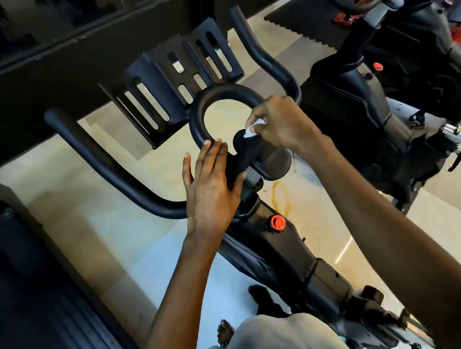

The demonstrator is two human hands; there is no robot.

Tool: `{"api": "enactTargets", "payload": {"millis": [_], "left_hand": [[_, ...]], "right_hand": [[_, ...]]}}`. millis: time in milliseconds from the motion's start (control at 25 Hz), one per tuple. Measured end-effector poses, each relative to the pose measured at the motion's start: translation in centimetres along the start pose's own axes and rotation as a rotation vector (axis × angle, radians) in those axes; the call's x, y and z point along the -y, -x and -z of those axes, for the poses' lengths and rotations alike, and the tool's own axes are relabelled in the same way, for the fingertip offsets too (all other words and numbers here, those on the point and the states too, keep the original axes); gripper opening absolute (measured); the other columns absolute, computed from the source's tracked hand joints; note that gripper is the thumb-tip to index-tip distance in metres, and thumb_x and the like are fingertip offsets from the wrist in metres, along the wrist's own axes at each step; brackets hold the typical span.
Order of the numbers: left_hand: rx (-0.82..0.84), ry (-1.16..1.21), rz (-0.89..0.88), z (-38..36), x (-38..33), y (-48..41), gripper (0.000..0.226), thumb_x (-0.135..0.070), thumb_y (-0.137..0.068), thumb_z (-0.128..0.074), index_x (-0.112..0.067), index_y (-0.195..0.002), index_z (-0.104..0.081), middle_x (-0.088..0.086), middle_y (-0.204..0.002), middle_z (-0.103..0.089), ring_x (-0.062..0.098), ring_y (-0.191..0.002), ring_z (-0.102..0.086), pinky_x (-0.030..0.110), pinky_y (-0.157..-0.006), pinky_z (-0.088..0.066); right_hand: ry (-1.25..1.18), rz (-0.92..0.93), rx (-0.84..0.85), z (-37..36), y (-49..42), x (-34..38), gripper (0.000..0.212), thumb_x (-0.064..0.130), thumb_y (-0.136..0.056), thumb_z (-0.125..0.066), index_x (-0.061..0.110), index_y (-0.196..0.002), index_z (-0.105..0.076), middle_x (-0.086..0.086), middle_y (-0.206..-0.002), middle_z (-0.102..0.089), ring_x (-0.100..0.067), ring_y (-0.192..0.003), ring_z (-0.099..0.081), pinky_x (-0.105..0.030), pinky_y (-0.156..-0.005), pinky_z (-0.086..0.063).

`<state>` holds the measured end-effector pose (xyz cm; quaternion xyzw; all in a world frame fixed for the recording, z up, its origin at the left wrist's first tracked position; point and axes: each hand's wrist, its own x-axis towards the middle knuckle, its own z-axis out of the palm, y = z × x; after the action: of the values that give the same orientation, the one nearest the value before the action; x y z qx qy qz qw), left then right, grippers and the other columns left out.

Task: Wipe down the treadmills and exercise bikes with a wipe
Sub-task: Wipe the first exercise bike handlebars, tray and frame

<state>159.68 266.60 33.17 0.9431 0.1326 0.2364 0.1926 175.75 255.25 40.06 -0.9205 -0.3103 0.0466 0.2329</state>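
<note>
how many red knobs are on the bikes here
2. One red knob sits on the near bike below the handlebars; the other knob is on the bike to the right. Others may be hidden farther back.

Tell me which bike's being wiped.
The near bike: right hand pinches the wipe on its handlebar, left hand rests there. The far bike is untouched.

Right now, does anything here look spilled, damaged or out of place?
One thing: an orange-yellow streak runs across the pale floor below the bike's handlebar. It reads as a dried spill or stain, though it could be veining in the tile. Nothing else stands out.
</note>
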Motion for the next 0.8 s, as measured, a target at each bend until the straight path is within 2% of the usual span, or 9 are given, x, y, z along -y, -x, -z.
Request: {"api": "enactTargets", "payload": {"millis": [120, 240, 280, 440, 600, 680, 720, 800], "left_hand": [[0.027, 0.013, 0.059, 0.0, 0.1, 0.5, 0.07, -0.043, -0.097, -0.062, -0.011, -0.153, -0.036, 0.003, -0.161, -0.033, 0.022, -0.15, -0.025, 0.033, -0.12, -0.011], [0.038, 0.038, 0.084, 0.1, 0.1, 0.6, 0.072, -0.044, -0.096, -0.063, -0.013, -0.155, -0.035, 0.001, -0.162, -0.031, 0.022, -0.15, -0.024, 0.031, -0.116, -0.022], [0.047, 0.043, 0.085, 0.2, 0.1, 0.6, 0.072, -0.044, -0.096, -0.062, -0.013, -0.155, -0.035, 0.001, -0.162, -0.031, 0.022, -0.15, -0.024, 0.032, -0.116, -0.024], [0.078, 0.057, 0.091, 0.4, 0.2, 0.5, 0.072, -0.045, -0.097, -0.061, -0.015, -0.156, -0.033, -0.002, -0.163, -0.028, 0.019, -0.15, -0.02, 0.03, -0.116, -0.021], [0.089, 0.072, 0.091, 0.5, 0.3, 0.4, 0.073, -0.045, -0.096, -0.062, -0.015, -0.156, -0.032, -0.001, -0.163, -0.027, 0.019, -0.151, -0.019, 0.032, -0.117, -0.023], [0.09, 0.085, 0.091, 0.4, 0.4, 0.4, 0.074, -0.044, -0.096, -0.064, -0.015, -0.156, -0.033, -0.002, -0.163, -0.027, 0.019, -0.15, -0.019, 0.034, -0.118, -0.026], [0.095, 0.096, 0.092, 0.5, 0.4, 0.5, 0.074, -0.043, -0.095, -0.064, -0.015, -0.156, -0.032, -0.002, -0.164, -0.027, 0.019, -0.151, -0.019, 0.036, -0.118, -0.028], [0.114, 0.123, 0.094, 0.5, 0.4, 0.5, 0.075, -0.041, -0.095, -0.066, -0.016, -0.156, -0.031, -0.002, -0.164, -0.026, 0.019, -0.151, -0.017, 0.039, -0.118, -0.029]], "right_hand": [[0.04, 0.034, 0.063, -0.5, -1.8, 0.9, 0.01, 0.011, -0.087, -0.073, 0.015, -0.094, -0.079, 0.001, -0.097, -0.075, -0.011, -0.093, -0.067, -0.02, -0.082, -0.046], [0.031, 0.093, 0.161, -1.1, -1.9, 1.9, 0.007, 0.017, -0.087, -0.076, 0.018, -0.092, -0.079, 0.009, -0.09, -0.072, 0.004, -0.079, -0.06, -0.001, -0.071, -0.038], [0.048, 0.11, 0.178, -1.3, -1.9, 2.0, 0.006, 0.018, -0.086, -0.076, 0.018, -0.092, -0.079, 0.009, -0.089, -0.071, 0.004, -0.078, -0.059, 0.001, -0.069, -0.036], [0.041, 0.03, 0.076, -0.6, -2.3, 1.2, 0.01, 0.007, -0.087, -0.072, 0.009, -0.095, -0.078, -0.002, -0.098, -0.075, -0.012, -0.091, -0.067, -0.019, -0.084, -0.048], [0.053, -0.019, -0.029, -0.3, 0.1, 1.2, 0.014, 0.006, -0.091, -0.067, 0.011, -0.102, -0.076, -0.004, -0.107, -0.072, -0.015, -0.096, -0.065, -0.02, -0.084, -0.044], [0.014, -0.032, -0.041, -0.4, 1.5, 1.2, 0.014, 0.007, -0.092, -0.067, 0.014, -0.101, -0.075, -0.002, -0.109, -0.072, -0.016, -0.1, -0.065, -0.022, -0.085, -0.046], [-0.024, -0.063, -0.057, -0.2, 2.1, 0.9, 0.014, 0.009, -0.092, -0.067, 0.017, -0.101, -0.075, -0.001, -0.107, -0.072, -0.015, -0.097, -0.066, -0.022, -0.084, -0.049], [-0.117, -0.174, -0.136, 0.1, 3.1, 0.3, 0.015, 0.012, -0.093, -0.066, 0.02, -0.101, -0.074, 0.0, -0.102, -0.073, -0.009, -0.084, -0.064, -0.018, -0.072, -0.05]]}}
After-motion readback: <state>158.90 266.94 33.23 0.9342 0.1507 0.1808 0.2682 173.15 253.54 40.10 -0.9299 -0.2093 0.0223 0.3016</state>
